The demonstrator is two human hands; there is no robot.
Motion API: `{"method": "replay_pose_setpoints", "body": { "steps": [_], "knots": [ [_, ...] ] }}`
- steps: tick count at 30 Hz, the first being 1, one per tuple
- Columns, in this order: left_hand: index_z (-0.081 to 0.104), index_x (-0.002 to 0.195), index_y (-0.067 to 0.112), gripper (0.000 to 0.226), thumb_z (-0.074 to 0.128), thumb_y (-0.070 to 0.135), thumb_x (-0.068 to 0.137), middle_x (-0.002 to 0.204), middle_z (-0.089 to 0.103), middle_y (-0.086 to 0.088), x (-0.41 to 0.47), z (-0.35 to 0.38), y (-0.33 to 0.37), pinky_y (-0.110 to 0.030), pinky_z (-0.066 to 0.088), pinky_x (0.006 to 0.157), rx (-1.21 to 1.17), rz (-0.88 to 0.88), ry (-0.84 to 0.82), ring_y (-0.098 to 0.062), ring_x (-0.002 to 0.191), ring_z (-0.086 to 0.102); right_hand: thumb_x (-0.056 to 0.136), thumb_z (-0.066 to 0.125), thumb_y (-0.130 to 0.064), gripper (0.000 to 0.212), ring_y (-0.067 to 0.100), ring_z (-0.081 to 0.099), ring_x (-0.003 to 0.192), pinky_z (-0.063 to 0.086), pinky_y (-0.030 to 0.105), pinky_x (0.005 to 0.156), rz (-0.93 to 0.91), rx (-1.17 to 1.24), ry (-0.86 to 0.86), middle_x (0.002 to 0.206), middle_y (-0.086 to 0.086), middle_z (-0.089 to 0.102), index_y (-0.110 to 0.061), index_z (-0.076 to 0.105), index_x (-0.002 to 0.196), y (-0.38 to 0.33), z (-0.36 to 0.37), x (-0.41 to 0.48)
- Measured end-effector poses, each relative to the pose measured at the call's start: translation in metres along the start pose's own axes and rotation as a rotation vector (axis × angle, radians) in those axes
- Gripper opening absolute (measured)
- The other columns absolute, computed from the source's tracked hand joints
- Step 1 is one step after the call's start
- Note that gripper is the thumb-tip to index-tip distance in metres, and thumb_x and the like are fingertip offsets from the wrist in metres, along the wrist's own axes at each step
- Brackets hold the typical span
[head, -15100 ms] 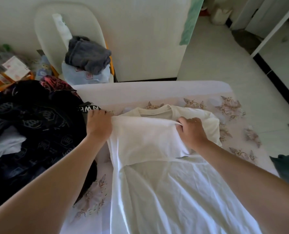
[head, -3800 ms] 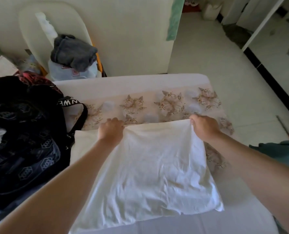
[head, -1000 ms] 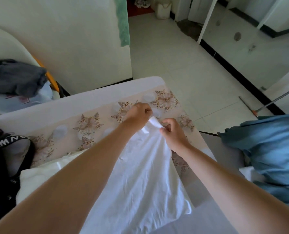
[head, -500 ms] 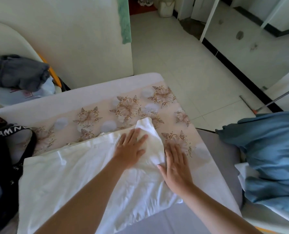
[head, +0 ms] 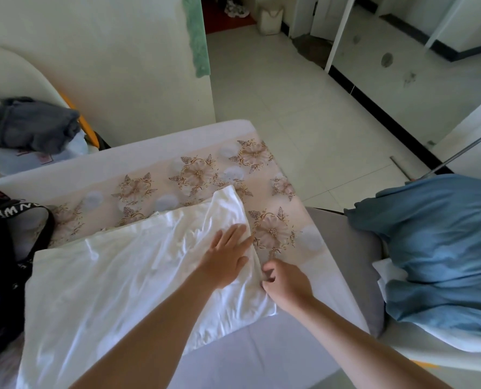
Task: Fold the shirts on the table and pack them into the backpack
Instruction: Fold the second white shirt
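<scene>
A partly folded white shirt [head: 115, 279] lies flat across the table [head: 304, 248] with its flowered cloth. My left hand [head: 225, 256] lies flat on the shirt near its right edge, fingers straight. My right hand [head: 285, 282] pinches that right edge with curled fingers. The black backpack [head: 0, 265] stands at the left edge of the table, a lettered strap [head: 17, 210] looped toward the shirt; most of it is out of frame.
A blue garment [head: 441, 248] lies heaped on a seat to the right of the table. A chair at back left carries a grey garment [head: 34, 126]. Tiled floor [head: 304, 108] lies beyond the table's far corner.
My right hand has gone from lying flat on the shirt to pinching its right edge. My left hand has slid a little toward me along the shirt, still flat.
</scene>
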State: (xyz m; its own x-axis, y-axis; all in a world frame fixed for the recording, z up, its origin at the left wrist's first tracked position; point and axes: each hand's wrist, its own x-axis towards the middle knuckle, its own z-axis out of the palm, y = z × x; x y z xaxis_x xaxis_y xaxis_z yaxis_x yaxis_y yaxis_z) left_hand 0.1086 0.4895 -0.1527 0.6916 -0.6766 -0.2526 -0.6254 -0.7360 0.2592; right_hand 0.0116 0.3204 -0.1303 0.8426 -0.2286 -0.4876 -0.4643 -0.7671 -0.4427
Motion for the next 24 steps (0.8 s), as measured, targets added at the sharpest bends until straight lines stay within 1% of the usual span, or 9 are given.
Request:
{"method": "replay_pose_setpoints", "body": {
  "steps": [2,3,5,7,9,13,17,20,24],
  "knots": [
    [0.021,0.155,0.032,0.060,0.039,0.021,0.099,0.165,-0.002,-0.004,0.008,-0.007,0.006,-0.054,0.006,0.121,0.083,0.062,-0.082,-0.024,0.151,-0.008,0.088,0.059,-0.042,0.016,0.008,0.065,0.092,0.051,0.026,0.081,0.004,0.028,0.000,0.090,-0.016,0.070,-0.033,0.065,0.100,0.005,0.000,-0.003],
    [0.022,0.155,0.031,0.070,0.047,0.008,0.094,0.165,0.001,-0.003,0.014,-0.010,0.009,-0.051,0.008,0.122,0.128,0.139,-0.085,-0.024,0.152,-0.005,0.088,0.058,-0.047,0.019,0.008,0.064,0.090,0.050,0.026,0.079,0.002,0.040,-0.014,0.088,-0.015,0.070,-0.032,0.063,0.097,0.005,0.001,-0.004],
    [0.030,0.153,0.022,0.082,0.056,-0.008,0.082,0.162,0.020,-0.001,0.026,-0.018,0.016,-0.044,0.024,0.117,0.197,0.331,-0.073,-0.022,0.151,0.012,0.086,0.060,-0.051,0.023,0.010,0.063,0.090,0.048,0.027,0.077,-0.034,0.032,-0.047,0.092,-0.015,0.066,-0.031,0.059,0.098,0.003,0.005,-0.007],
    [0.042,0.146,0.019,0.076,0.061,-0.010,0.079,0.154,0.036,-0.001,0.032,-0.026,0.019,-0.037,0.033,0.107,0.267,0.392,-0.091,-0.022,0.141,0.035,0.083,0.065,-0.051,0.027,0.011,0.062,0.092,0.047,0.027,0.078,-0.058,0.022,-0.047,0.097,-0.013,0.063,-0.031,0.057,0.100,0.003,0.007,-0.010],
    [0.051,0.133,0.022,0.055,0.062,0.001,0.084,0.141,0.050,0.000,0.029,-0.041,0.024,-0.033,0.033,0.099,0.465,0.347,-0.133,-0.021,0.125,0.049,0.081,0.067,-0.051,0.031,0.014,0.059,0.098,0.048,0.029,0.082,-0.074,0.028,-0.010,0.103,-0.011,0.056,-0.031,0.056,0.101,0.003,0.007,-0.012],
    [0.061,0.121,0.026,0.039,0.061,0.011,0.085,0.112,0.063,0.006,0.014,-0.065,0.022,-0.031,0.033,0.094,0.591,0.251,-0.174,-0.018,0.112,0.051,0.079,0.069,-0.053,0.054,0.015,0.056,0.105,0.050,0.032,0.089,-0.148,0.110,-0.036,0.117,-0.008,0.051,-0.028,0.051,0.123,-0.007,0.000,-0.013],
    [0.074,0.073,0.028,0.018,0.079,0.017,0.060,0.077,0.059,0.009,-0.020,-0.094,0.005,-0.028,0.043,0.070,0.655,0.288,-0.028,-0.016,0.080,0.058,0.075,0.065,-0.049,0.039,0.010,0.064,0.081,0.055,0.030,0.070,-0.176,0.170,-0.224,0.095,-0.011,0.065,-0.033,0.055,0.109,-0.036,-0.020,-0.017],
    [0.073,0.073,0.029,0.026,0.083,0.021,0.051,0.077,0.060,0.008,-0.061,-0.105,-0.026,-0.028,0.046,0.065,0.542,0.207,0.157,-0.018,0.077,0.059,0.078,0.065,-0.031,0.029,0.012,0.064,0.074,0.050,0.028,0.057,-0.247,0.200,-0.339,0.087,-0.008,0.064,-0.030,0.058,0.105,-0.075,-0.029,-0.026],
    [0.071,0.081,0.025,0.040,0.071,0.006,0.046,0.081,0.059,0.003,-0.129,-0.099,-0.078,-0.030,0.049,0.065,0.317,0.068,0.316,-0.022,0.076,0.059,0.075,0.064,-0.029,0.049,0.020,0.068,0.084,0.053,0.034,0.064,-0.376,0.197,-0.539,0.100,-0.002,0.067,-0.032,0.057,0.123,-0.139,-0.009,-0.036]
  ]
}}
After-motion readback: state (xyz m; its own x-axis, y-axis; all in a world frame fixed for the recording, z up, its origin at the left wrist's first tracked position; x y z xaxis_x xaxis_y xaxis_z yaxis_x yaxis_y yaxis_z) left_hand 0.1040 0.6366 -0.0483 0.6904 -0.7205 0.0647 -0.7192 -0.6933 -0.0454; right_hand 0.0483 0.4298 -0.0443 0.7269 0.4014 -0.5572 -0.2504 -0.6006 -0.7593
